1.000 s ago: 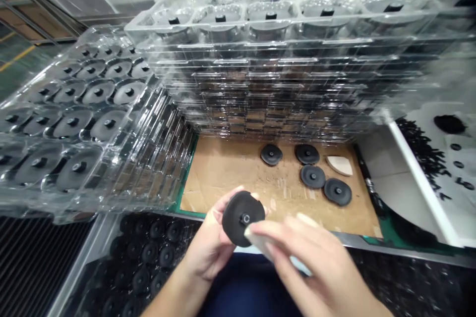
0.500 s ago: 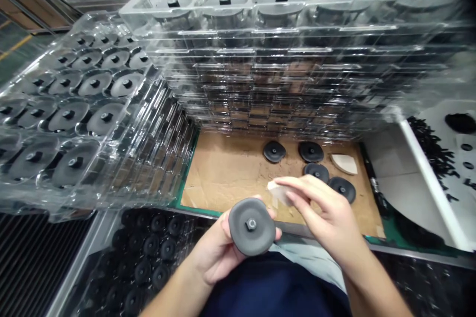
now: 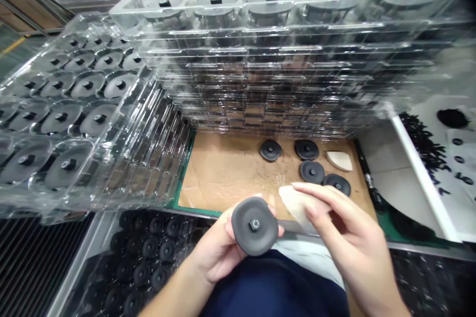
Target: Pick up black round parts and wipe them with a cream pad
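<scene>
My left hand (image 3: 219, 247) grips a dark grey, rounded-square part (image 3: 249, 237) with a small raised stud at its centre, its studded face turned up toward me. In my right hand (image 3: 349, 233), a cream wedge-shaped sponge pad (image 3: 297, 202) is pinched between thumb and fingers, a little to the right of the grey part and apart from it. On the cardboard (image 3: 219, 173) beyond my hands lie several similar dark parts (image 3: 270, 150), one of them close behind my right fingers. A second cream wedge (image 3: 339, 160) rests at the right.
Tall stacks of clear plastic trays (image 3: 238, 62) filled with grey parts rise at the back and left (image 3: 126, 158). Below on the left sits a tray of black parts (image 3: 143, 257). A white divider (image 3: 427, 178) borders the right side, with small black pieces (image 3: 424, 143) beyond it.
My right hand has drawn back to the right and toward me, and its wedge shows more fully. The left hand still holds the grey part, nearly unmoved. The view has shifted slightly.
</scene>
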### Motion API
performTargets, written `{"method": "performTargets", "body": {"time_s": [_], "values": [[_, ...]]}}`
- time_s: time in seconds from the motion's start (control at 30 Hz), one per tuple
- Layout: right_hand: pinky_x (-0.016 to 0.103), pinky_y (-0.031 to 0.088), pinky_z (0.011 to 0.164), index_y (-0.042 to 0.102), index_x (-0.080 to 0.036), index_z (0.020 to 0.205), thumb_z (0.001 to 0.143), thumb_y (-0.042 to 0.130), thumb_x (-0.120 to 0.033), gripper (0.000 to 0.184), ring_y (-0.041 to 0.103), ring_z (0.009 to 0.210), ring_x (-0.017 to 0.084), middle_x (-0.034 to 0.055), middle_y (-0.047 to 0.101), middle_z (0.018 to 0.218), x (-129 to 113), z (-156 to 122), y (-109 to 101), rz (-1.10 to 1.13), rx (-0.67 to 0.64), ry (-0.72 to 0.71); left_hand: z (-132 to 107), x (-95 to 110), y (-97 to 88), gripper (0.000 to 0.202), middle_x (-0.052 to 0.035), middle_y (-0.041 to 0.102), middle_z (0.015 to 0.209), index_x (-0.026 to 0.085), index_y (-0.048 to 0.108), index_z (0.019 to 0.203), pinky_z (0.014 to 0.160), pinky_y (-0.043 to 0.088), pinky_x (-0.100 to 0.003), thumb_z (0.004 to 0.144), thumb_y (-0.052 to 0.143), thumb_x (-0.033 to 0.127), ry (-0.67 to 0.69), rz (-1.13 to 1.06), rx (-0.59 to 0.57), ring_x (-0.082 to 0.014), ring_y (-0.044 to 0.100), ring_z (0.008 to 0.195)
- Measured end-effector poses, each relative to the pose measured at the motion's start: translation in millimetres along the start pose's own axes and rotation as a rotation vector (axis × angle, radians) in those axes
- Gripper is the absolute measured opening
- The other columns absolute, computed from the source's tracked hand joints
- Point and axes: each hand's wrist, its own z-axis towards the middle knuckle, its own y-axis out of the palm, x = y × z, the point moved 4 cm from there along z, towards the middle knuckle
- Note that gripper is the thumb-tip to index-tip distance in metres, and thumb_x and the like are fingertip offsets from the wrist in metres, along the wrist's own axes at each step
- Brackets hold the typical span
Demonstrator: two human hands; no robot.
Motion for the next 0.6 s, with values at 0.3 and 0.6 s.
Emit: {"method": "performTargets", "body": {"time_s": [0.3,0.6], "values": [[0.029,0.036,0.057,0.071,-0.019,0.097,0.088,0.041,-0.005,0.034,0.053,0.06,0.015,0.002,0.067,0.072,-53,20,16,-0.225,-0.249,-0.378,-3,1,1.3,0.041,-0.0014,0.077,0.091,0.02,0.075,0.097,0.081,0.054,-0.02,0.059,0.086,0.029,0.058,0.088,0.04,-0.0147,0.07,0.084],[0.024,0.045,0.053,0.069,-0.015,0.098,0.083,0.054,-0.006,0.023,0.056,0.054,0.012,0.0009,0.065,0.065,-53,-18,18,0.109,-0.244,-0.325,-4,10,-6.3,0.053,0.0009,0.074,0.109,0.029,0.071,0.107,0.088,0.053,-0.026,0.056,0.087,0.026,0.354,0.055,-0.021,-0.0204,0.07,0.099]]}}
